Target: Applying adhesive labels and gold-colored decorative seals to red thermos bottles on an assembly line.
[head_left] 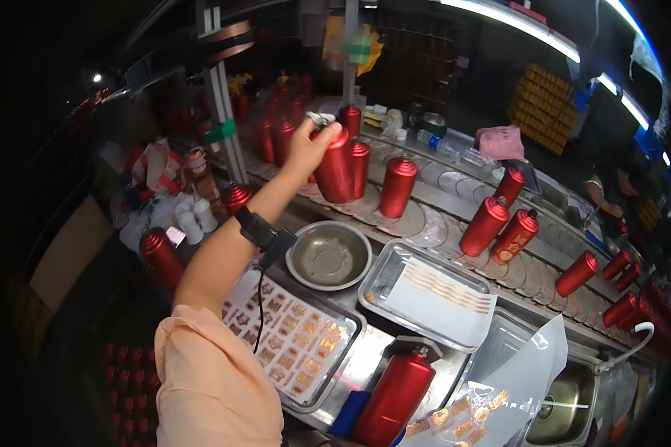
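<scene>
My left hand [314,145] reaches up and away from me, its fingers closed round the top of a red bottle [334,175]. A crumpled whitish piece [320,118], perhaps cloth or paper, shows at the fingertips. The bottle stands, slightly tilted in view, at the conveyor's near edge; whether it touches the plates is hard to tell. Beside it are another red bottle [359,170] and a further one [399,186]. Closer to me, a red bottle [395,398] lies slanted by a blue block [350,413]. My right hand does not show.
A conveyor of overlapping round plates [518,279] carries several red bottles. Nearer are a metal bowl [294,257], a tray of gold stickers [354,328], a tray with printed strips [376,298], a clear decal sheet [533,357] and a sink [574,425]. Another person [608,197] stands far right.
</scene>
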